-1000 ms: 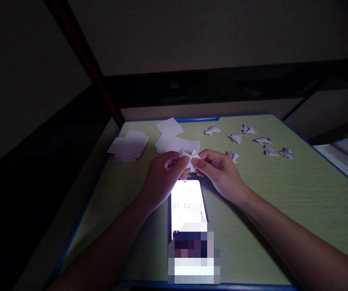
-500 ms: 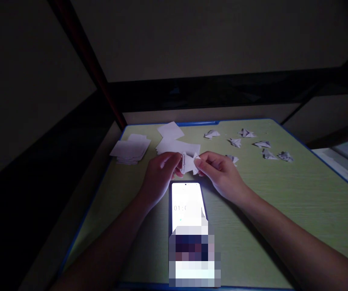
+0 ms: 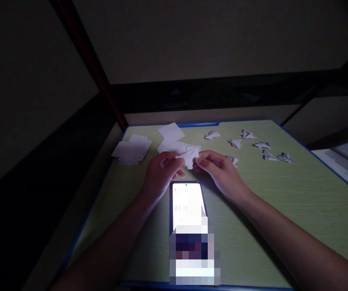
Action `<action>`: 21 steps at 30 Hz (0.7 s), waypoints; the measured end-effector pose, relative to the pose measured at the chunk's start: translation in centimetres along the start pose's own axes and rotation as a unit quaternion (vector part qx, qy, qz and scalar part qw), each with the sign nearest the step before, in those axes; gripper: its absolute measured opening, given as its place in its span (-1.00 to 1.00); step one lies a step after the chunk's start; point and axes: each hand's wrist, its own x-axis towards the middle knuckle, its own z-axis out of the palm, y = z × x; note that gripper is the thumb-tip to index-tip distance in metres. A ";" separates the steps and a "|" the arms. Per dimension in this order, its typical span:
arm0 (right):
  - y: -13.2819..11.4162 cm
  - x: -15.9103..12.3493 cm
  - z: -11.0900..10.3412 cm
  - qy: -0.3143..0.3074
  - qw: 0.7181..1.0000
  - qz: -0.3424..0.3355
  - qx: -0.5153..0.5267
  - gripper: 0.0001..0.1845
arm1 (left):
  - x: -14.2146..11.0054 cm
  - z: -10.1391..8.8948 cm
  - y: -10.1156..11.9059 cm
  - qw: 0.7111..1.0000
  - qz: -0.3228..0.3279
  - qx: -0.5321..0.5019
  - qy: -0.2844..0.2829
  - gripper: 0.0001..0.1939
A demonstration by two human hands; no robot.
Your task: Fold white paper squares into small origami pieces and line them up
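Note:
Between my two hands, above the green table (image 3: pixel 283 210), is a small white folded paper figure (image 3: pixel 189 157) with pointed corners and creases. My left hand (image 3: pixel 163 171) pinches its left side between thumb and fingers. On the right edge, my right hand (image 3: pixel 220 171) grips it with thumb and forefinger. Right below the hands lies a phone (image 3: pixel 187 198) with a bright screen that shows a timer; its lower part is blurred out. Behind the hands, loose white paper sheets (image 3: pixel 172 144) lie partly hidden by the folded figure.
At the back left is a stack of white paper pieces (image 3: pixel 133 149). Several folded paper figures (image 3: pixel 261 144) lie scattered at the back right, one (image 3: pixel 233 161) partly behind my right hand. A blue rim (image 3: pixel 198 124) edges the table. Beyond the right edge are pale papers (image 3: pixel 343 161).
The folded paper has been turned over in my fingers, so a creased, pointed face now shows instead of the rolled edge. Both hands stay in nearly the same place.

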 end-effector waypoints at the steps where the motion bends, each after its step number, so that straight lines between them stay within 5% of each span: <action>1: 0.1 0.1 0.0 -0.005 1.000 0.009 0.007 -0.75 | 0.0 0.0 -0.1 1.000 -0.006 -0.001 -0.003 -0.84; 7: 0.2 0.4 -0.3 0.014 0.998 0.027 0.048 -0.76 | -0.6 -0.1 0.1 0.997 -0.004 0.059 -0.058 -0.78; 21: -0.1 0.6 -0.7 0.011 0.998 0.047 0.038 -0.77 | -0.6 -0.3 0.6 0.987 0.023 0.148 -0.052 -0.83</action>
